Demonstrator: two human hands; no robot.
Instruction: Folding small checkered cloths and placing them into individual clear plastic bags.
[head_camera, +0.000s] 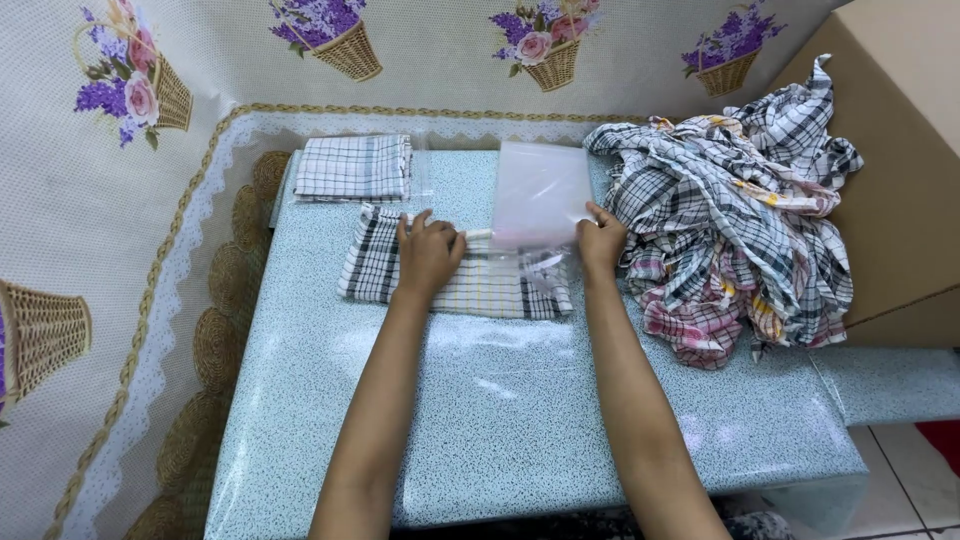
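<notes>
A folded checked cloth (480, 290) with black and pale yellow lines lies flat on the light blue table (500, 410). My left hand (428, 252) rests on the cloth's left half and pinches the near edge of a clear plastic bag (542, 192). My right hand (602, 240) grips the same bag edge at its right corner. The bag stretches away from me, just beyond the cloth. Its mouth sits at the cloth's far edge.
A second folded checked cloth in a clear bag (354, 168) lies at the table's far left. A heap of loose checked cloths (735, 220) fills the right side, against a brown cardboard box (900, 160). A floral covering with basket prints (110, 260) hangs behind and at left.
</notes>
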